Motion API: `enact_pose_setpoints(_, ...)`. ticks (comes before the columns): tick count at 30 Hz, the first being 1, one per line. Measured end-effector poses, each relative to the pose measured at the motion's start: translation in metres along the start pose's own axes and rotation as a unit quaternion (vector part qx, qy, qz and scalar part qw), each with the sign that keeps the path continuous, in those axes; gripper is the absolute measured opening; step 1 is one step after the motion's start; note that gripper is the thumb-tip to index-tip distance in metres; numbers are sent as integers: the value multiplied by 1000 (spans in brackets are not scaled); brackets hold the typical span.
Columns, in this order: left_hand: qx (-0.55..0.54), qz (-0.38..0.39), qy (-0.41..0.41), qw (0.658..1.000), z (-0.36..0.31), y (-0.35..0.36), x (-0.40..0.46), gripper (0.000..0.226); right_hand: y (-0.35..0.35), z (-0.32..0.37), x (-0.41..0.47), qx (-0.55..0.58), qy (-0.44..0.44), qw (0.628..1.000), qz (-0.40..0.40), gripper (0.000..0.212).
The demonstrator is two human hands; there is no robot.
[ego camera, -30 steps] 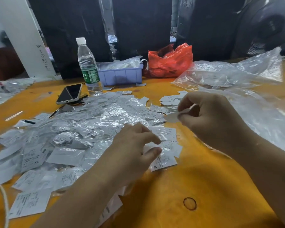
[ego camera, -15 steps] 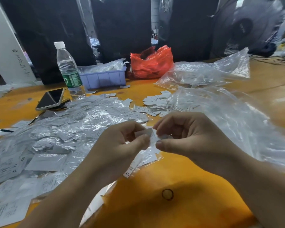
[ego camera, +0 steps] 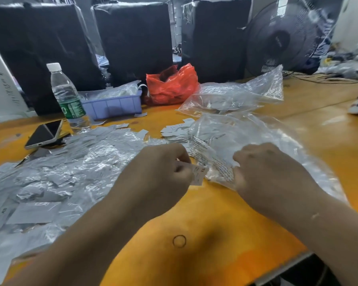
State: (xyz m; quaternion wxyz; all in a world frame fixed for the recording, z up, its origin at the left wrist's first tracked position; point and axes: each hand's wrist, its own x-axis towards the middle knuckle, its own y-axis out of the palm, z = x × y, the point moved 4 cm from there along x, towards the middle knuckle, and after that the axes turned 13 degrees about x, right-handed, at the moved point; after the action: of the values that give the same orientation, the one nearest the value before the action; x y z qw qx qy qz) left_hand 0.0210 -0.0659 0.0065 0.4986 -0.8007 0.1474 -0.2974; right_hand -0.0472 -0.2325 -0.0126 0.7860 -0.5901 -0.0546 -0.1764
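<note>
Bright, even light falls from above, leaving a pale sheen on the table [ego camera: 327, 139] toward two o'clock and soft shadows at six. Glare speckles the clear plastic bag [ego camera: 256, 139] and the wrapped labels [ego camera: 60, 172] at nine o'clock; the wide lens bends the edges, and the fan [ego camera: 281, 40] at one o'clock looks soft.

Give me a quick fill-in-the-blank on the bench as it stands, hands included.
The left hand pinches white labels while the right hand grips a clear plastic bag, so ____ hands are busy.
The water bottle wears a ____ cap.
The crumpled bag beside the blue tray is ____.
The phone lies to the water bottle's ____.
Missing words: both; white; red; left.
</note>
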Motion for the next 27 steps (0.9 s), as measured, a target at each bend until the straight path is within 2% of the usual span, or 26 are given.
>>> enact_pose_setpoints(2,-22,-2,1,1000,-14,8,4,17,6,-10,2,12,32,997,68,25)
enact_pose_setpoints(5,-41,-14,8,999,-24,23,7,17,17,-19,3,96,-11,987,127,21)
enact_pose_setpoints(7,-62,-21,-5,998,-19,32,6,18,16,-19,2,173,-33,975,137,22)
enact_pose_setpoints(9,-91,-13,-27,995,-11,39,5,19,11,-24,7,214,-44,970,107,25)
enact_pose_setpoints(12,-127,-4,-55,990,-1,43,4,19,10,-35,22,127,-38,989,60,36)
enact_pose_setpoints(15,-128,-14,-56,990,3,43,4,19,23,-36,30,22,-13,994,104,28)
enact_pose_setpoints(18,-130,-9,-46,990,4,44,2,16,37,-36,29,-29,-1,988,149,49)
enact_pose_setpoints(19,-133,-8,-45,990,4,44,2,15,38,-34,28,-45,-10,989,140,47)
enact_pose_setpoints(22,-143,-7,-45,989,5,45,2,15,35,-25,28,-36,-53,994,84,17)
enact_pose_setpoints(27,-149,-12,-51,987,6,43,1,16,28,-25,27,55,-82,995,-24,9)
